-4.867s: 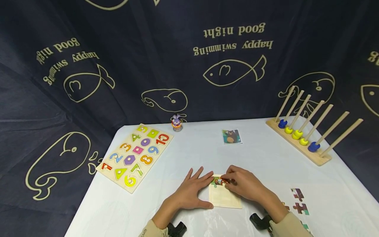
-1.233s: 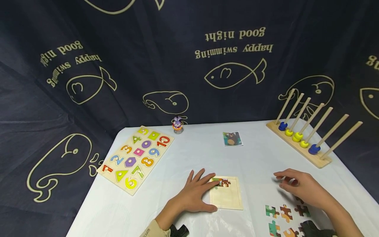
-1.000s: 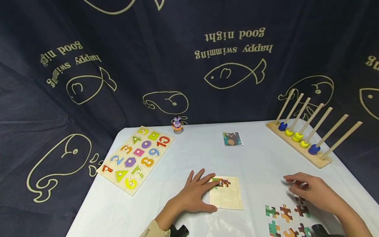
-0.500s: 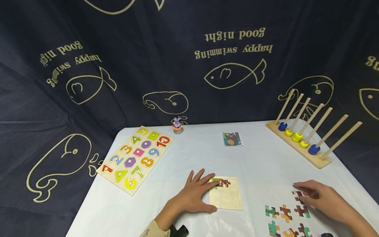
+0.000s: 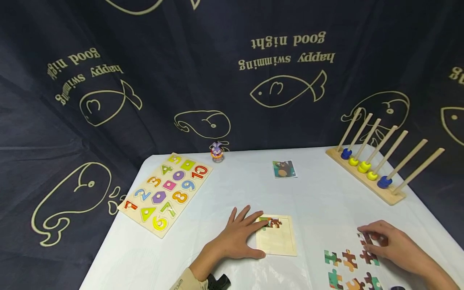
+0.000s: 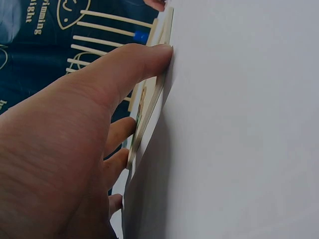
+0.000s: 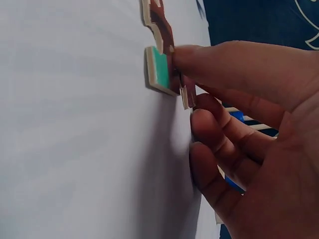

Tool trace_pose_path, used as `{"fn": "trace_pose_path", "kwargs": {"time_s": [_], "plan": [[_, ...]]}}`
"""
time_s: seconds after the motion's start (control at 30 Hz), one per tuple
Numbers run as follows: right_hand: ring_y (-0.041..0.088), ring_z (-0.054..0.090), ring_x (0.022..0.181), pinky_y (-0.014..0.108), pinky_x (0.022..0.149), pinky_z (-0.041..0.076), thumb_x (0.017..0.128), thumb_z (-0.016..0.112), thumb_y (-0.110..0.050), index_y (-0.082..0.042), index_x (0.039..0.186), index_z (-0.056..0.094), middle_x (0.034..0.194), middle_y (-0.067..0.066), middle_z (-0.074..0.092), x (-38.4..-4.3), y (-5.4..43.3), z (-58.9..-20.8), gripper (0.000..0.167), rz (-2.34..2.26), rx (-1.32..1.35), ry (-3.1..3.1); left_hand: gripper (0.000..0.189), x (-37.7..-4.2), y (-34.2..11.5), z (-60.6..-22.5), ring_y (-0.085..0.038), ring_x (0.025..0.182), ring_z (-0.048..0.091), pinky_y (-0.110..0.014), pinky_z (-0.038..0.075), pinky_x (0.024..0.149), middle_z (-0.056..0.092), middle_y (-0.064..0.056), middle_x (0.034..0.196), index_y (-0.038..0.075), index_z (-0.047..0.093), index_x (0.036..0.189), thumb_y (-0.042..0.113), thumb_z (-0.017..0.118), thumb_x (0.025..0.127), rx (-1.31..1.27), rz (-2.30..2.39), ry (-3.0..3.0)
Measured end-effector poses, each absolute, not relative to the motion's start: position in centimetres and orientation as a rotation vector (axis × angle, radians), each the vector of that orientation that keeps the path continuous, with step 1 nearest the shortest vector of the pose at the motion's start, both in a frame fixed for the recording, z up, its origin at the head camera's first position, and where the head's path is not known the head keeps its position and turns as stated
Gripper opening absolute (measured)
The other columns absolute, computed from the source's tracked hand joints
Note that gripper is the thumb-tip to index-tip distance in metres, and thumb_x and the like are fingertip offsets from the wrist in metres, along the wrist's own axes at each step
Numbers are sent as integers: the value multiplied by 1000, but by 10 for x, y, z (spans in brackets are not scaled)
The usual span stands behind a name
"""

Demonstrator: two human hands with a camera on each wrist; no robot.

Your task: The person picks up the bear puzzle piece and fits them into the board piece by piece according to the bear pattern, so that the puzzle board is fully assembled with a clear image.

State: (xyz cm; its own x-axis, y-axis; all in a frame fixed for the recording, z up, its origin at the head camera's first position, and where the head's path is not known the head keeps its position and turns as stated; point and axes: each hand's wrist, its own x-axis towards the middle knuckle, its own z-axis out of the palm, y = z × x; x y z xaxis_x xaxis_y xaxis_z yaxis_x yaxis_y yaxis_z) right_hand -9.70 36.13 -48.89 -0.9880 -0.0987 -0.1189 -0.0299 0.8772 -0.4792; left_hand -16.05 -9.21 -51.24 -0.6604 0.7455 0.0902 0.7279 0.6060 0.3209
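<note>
My left hand lies with spread fingers at the left side of a square wooden puzzle tray. Its index fingertip touches the joined pieces in the tray's upper left corner, which show part of a brown bear; the thumb rests by the lower left edge, as in the left wrist view. At the right, my right hand pinches a dark brown jigsaw piece between thumb and fingers. Just below it lies a brown and green jigsaw piece, seen close by in the right wrist view.
Several loose jigsaw pieces lie left of and below the right hand. A bear picture card lies farther back. A number board and small purple figurine are left; a pegged bead rack stands back right.
My right hand has left the tray, where a bear piece now sits beside the first, and moved right to the loose pieces, taking hold of one. The left hand has stayed on the tray.
</note>
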Motion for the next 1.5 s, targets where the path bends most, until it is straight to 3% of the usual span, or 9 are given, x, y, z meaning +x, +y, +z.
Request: {"fn": "trace_pose_path", "kwargs": {"time_s": [0.27,0.53,0.77,1.23,1.5], "plan": [[3,46,78,22,62,44,73,81,-38,-14,113,73,105,0,57,-94,364,-491,47,-736,-136,2933,85,-161,-92,-513,-32,145,9,-67,8,106,22,7,157,35,31,151,72,58,79,1270,512,2755],[14,53,85,25,66,48,71,80,-50,-11,111,74,102,2,61,-97,359,-488,56,-681,-50,2938,85,-160,-94,-512,-32,144,9,-67,9,106,23,7,157,35,31,151,72,57,79,1270,496,2760],[16,48,79,24,60,45,75,77,-50,-6,114,71,97,2,58,-100,350,-487,59,-711,-17,2890,85,-159,-94,-511,-33,144,11,-66,9,106,24,6,156,33,33,151,71,58,79,1269,499,2761],[11,47,74,24,59,43,75,79,-46,-12,112,70,88,-6,57,-113,305,-480,51,-797,-167,2913,84,-159,-95,-512,-34,144,12,-67,10,105,25,5,156,33,34,150,71,58,79,1272,509,2766],[9,52,76,25,63,48,75,81,-39,-20,100,73,89,-10,58,-120,281,-475,33,-818,-265,2941,85,-159,-93,-513,-33,144,10,-67,9,106,23,6,157,33,33,151,71,58,79,1276,518,2765]]}}
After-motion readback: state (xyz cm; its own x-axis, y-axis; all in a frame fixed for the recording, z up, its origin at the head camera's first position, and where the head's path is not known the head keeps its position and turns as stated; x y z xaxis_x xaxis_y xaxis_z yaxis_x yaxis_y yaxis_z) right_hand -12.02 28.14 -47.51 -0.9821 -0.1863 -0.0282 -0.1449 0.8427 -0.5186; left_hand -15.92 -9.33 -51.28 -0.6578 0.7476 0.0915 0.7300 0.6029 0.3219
